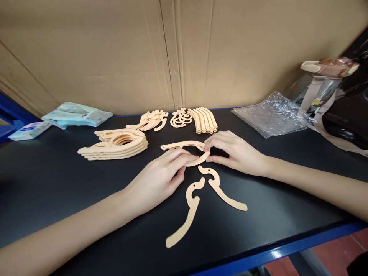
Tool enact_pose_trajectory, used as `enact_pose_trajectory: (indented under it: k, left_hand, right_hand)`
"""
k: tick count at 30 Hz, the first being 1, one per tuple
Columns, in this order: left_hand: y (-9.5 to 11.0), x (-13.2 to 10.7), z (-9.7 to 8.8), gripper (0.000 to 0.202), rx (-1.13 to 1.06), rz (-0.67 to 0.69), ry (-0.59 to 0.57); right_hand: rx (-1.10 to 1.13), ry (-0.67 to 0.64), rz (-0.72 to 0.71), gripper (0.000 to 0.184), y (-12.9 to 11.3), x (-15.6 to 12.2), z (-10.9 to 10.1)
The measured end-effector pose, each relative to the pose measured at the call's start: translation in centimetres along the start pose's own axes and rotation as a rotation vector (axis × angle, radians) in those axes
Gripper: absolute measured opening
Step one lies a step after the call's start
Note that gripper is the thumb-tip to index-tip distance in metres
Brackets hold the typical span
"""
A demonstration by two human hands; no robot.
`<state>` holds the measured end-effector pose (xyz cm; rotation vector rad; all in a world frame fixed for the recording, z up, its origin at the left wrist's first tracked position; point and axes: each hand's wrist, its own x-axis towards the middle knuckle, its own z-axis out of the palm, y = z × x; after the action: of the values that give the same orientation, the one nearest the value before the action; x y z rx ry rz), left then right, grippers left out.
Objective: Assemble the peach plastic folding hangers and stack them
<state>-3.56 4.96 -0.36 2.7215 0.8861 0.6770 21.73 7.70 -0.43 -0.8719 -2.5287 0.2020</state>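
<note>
A peach-coloured plastic folding hanger [185, 143] lies low over the middle of the black counter [267, 234], its two curved arms meeting at the right in a bend. The right hand [235, 155] has forefinger and thumb pinched on that bend; the left hand [166, 168] has its fingers closed on the near arm, though the underside of that hold is hidden. Nearer the person lie two loose hook-ended hanger pieces [188, 222], apart from each other, while a stack of folded hangers [115, 152] sits to the left and sorted piles of hooked pieces [151, 120], small hooks [181, 122] and curved bars [202, 120] stand towards the back. The hanger should be light and fairly stiff — smooth enough to slide a little, and perhaps weakest where the slim parts join — so the best hold seems a pinch close to the bend, with the other hand steadying an arm along its broad face
</note>
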Motion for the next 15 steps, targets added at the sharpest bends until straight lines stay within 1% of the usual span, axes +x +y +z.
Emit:
enact_pose_trajectory:
  k: [3, 8, 12, 15]
  left_hand:
    - [-0.03, -0.17, -0.06, 0.039, -0.007, -0.008, -0.014]
    - [-0.20, -0.26, -0.06, 0.038, -0.014, 0.002, 0.005]
    - [-0.19, -0.12, -0.15, 0.031, 0.056, 0.019, 0.027]
    - [-0.07, -0.08, -0.27, 0.032, 0.115, 0.014, 0.018]
  right_hand:
    - [-0.017, -0.005, 0.011, 0.014, -0.03, -0.03, 0.00]
    - [-0.042, 0.009, 0.018, 0.010, -0.14, -0.02, 0.11]
    - [-0.069, 0.017, 0.024, 0.009, -0.33, 0.01, 0.07]
    - [-0.092, 0.016, 0.023, 0.013, -0.48, 0.02, -0.02]
